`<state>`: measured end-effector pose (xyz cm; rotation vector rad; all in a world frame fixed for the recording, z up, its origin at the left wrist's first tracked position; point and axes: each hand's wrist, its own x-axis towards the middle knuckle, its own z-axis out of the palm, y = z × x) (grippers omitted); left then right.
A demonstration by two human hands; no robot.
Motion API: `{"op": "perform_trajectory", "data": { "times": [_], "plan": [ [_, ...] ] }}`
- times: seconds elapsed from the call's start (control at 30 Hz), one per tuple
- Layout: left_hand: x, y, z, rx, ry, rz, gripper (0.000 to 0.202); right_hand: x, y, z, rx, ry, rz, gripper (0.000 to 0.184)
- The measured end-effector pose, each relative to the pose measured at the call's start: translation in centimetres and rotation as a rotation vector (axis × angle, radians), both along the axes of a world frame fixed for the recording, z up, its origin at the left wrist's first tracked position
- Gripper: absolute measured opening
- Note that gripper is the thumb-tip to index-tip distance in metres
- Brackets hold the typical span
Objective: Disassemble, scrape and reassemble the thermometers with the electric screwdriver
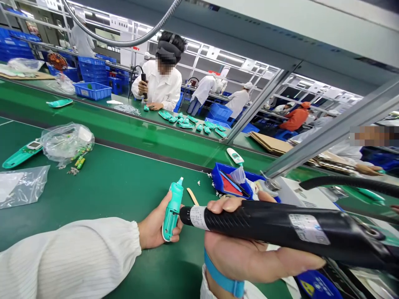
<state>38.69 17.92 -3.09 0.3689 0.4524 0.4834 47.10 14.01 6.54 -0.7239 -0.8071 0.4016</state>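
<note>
Fairly light and stiff, the teal housing sits upright in the left hand above the green bench, best held round its body, while the right hand, just apart, clamps the black screwdriver by its barrel.

left hand grips teal plastic housing | right hand grips black electric screwdriver

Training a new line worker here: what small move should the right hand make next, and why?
Probably ease the black electric screwdriver forward into the teal plastic housing: its tip sits right at the housing, which the left hand holds steady, and the right hand grips the tool.
</note>
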Motion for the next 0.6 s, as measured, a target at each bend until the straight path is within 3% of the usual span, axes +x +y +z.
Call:
{"op": "perform_trajectory", "data": {
  "times": [0.33,0.6],
  "plan": [
    [0.1,-0.3,0.2,0.042,0.037,0.015,0.054,0.0,0.8,-1.3,0.018,-0.053,0.06,0.056],
    [0.0,-0.8,0.3,0.096,0.073,0.03,0.052,0.0,0.5,-1.4,-0.022,-0.102,0.111,0.069]
  ]
}}
